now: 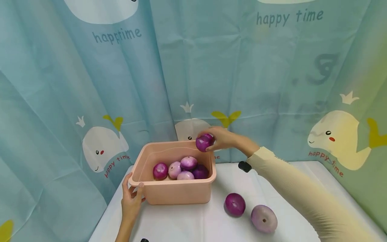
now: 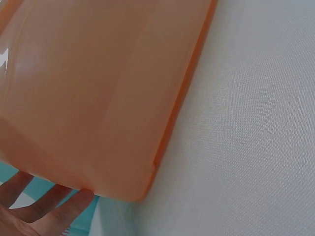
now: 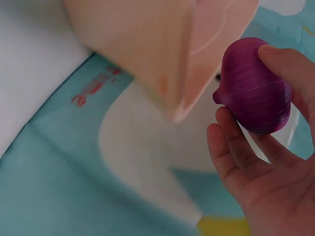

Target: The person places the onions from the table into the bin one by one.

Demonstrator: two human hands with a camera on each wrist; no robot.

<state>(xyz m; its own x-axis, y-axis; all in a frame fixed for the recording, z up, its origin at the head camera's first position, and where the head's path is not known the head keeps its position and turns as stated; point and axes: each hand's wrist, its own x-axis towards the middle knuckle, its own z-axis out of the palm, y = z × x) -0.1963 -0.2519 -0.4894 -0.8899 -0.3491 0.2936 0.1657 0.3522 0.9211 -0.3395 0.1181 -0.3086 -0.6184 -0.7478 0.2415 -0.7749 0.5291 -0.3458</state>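
My right hand holds a purple onion over the back right corner of a pink plastic bin. In the right wrist view the thumb and fingers grip this onion above its pointed tip. My left hand grips the bin at its front left corner, the thumb on the rim. In the left wrist view its fingers touch the bin's wall. Several onions lie inside the bin, among them a dark purple one at the left and a paler one beside it.
Right of the bin, a purple onion and a pale, dull one lie on the white tabletop. A blue curtain with printed whales hangs close behind the bin and along the left.
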